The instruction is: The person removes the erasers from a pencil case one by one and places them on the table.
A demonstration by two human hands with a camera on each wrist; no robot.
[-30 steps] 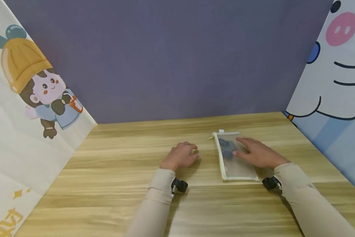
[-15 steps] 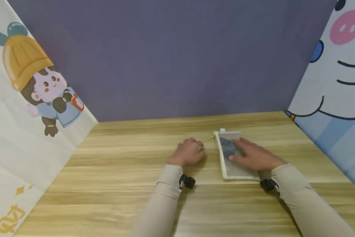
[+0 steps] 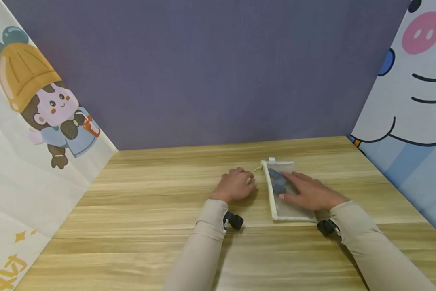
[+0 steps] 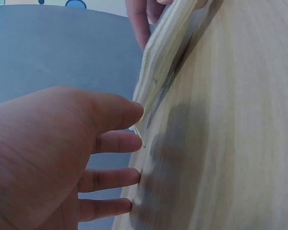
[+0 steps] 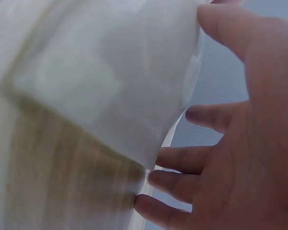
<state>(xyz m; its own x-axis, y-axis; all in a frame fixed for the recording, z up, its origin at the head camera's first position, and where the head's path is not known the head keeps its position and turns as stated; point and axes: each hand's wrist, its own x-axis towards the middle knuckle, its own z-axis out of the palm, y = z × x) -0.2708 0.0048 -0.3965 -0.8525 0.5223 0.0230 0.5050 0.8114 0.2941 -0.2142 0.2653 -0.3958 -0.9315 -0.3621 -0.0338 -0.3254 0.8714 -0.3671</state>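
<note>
- On the wooden table, right of its middle and toward the far edge, a white mesh pouch is lying flat with its long side running away from you.
- Through the mesh a dark blue thing is showing in the far half; what it is cannot be told.
- You are laying your right hand flat on the pouch, fingers straight and spread, pressing down on it rather than gripping.
- You are resting your left hand on the table just beside the pouch's left edge, fingers loosely curled and holding nothing; from the left wrist view the fingertips are lying right by the zipper edge.
- A small gold zipper pull is sticking out at the far left corner, near your left fingers.
- Beyond the table, a purple wall is standing, with cartoon panels on either side.
</note>
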